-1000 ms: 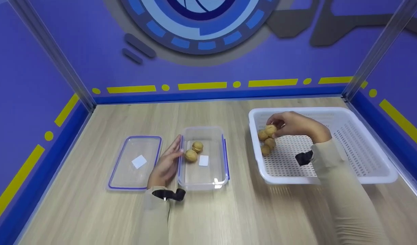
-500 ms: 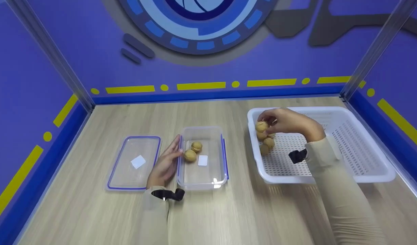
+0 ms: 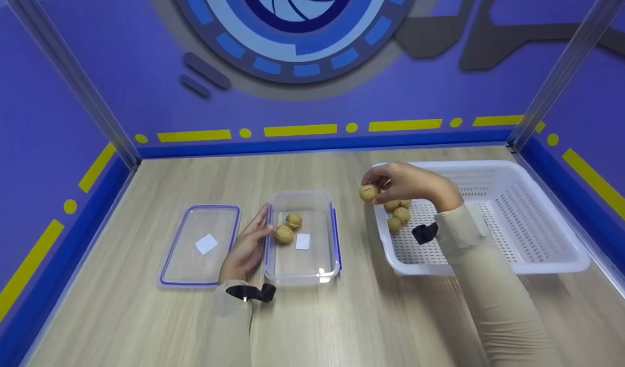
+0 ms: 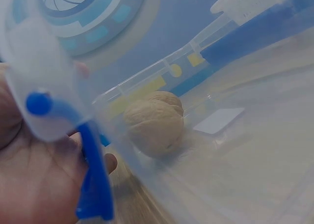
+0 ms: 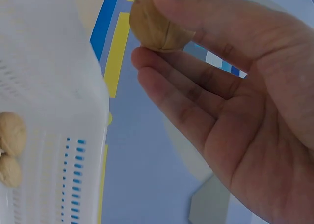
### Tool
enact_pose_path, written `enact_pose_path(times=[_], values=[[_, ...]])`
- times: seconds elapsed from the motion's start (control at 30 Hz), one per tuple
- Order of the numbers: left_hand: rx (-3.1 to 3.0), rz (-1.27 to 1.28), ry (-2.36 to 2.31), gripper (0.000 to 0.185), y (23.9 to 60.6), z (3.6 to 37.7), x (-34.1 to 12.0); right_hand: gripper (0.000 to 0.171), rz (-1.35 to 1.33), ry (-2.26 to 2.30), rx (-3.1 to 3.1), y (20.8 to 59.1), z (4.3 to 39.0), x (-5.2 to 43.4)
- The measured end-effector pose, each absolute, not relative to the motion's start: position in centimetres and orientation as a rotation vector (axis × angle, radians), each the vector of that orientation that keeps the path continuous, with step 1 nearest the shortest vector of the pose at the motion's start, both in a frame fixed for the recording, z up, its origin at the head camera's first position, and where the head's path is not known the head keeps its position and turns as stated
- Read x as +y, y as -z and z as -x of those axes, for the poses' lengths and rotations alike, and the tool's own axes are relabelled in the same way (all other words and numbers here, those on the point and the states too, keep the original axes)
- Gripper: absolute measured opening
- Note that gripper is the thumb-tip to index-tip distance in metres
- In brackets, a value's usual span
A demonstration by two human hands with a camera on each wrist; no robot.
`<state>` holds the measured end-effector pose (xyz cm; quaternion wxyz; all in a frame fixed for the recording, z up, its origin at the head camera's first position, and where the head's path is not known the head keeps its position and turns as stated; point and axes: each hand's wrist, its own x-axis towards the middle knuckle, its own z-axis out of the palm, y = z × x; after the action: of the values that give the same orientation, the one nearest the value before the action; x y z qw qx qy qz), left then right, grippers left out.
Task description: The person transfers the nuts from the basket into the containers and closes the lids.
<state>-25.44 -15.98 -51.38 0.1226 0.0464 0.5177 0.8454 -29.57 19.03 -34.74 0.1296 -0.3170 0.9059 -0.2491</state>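
Observation:
My right hand [image 3: 407, 184] pinches a walnut [image 3: 368, 192] between thumb and fingertips, above the left rim of the white basket [image 3: 496, 268]. The same walnut [image 5: 159, 25] shows close up in the right wrist view. Below that hand, several walnuts [image 3: 401, 215] lie along the basket's left side, partly hidden by it. My left hand [image 3: 245, 250] rests along the left wall of a clear plastic container [image 3: 302, 278], fingers extended and thumb at the rim. Two walnuts, one nearer [image 3: 284, 234] and one farther [image 3: 293, 220], touch inside the container, beside a white label [image 3: 303, 241].
A clear lid [image 3: 185, 265] with a blue seal and a white square lies left of the container. Blue side latches hang from the container, one latch [image 4: 93, 170] near my left palm. Bare wooden table [image 3: 356, 306] separates container and basket. Purple panels [image 3: 113, 76] enclose the table.
My right hand has lifted the walnut from the pile in the basket and carried it left over the rim. The left hand and the container stay in place.

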Motion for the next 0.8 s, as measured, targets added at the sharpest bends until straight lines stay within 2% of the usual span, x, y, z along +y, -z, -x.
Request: enact_pose_path(times=[0.8], values=[[1.575, -0.138, -2.428, 0.067, 51.5, 25.4, -16.1, 0.037, 1.059, 0.779, 2.520, 35.7, 29.6, 13.3]])
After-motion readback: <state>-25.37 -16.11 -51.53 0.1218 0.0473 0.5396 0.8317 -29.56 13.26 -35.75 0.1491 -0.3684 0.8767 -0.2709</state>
